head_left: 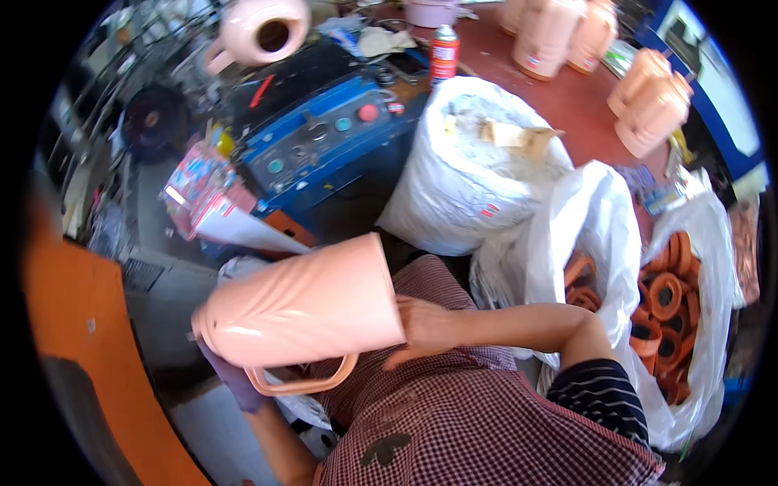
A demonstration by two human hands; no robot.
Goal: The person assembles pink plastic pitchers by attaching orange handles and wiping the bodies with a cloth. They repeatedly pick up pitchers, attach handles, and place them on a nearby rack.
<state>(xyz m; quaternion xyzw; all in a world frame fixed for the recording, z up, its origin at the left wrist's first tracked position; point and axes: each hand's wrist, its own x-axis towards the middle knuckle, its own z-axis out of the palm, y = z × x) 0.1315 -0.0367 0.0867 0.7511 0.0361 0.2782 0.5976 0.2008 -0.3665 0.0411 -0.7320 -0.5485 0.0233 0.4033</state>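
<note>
A glossy pink plastic jug body (300, 304) with a side handle (304, 381) lies tilted on its side in front of me, held up over my lap. My left hand (235, 377), in a purple glove, grips its narrow end from below; most of those fingers are hidden behind the jug. At the wide end, my bare right hand (425, 326) rests against the rim, one finger stretched downward and the others partly hidden by the edge. The handle faces down toward my checked apron (454, 405).
A machine with a blue button panel (316, 134) stands ahead, another pink jug (263, 32) on top. A white sack (478, 170) and an open bag of orange rings (666, 296) sit to the right. More pink jugs (551, 36) stand on the red table (494, 61), near a spray can (443, 55).
</note>
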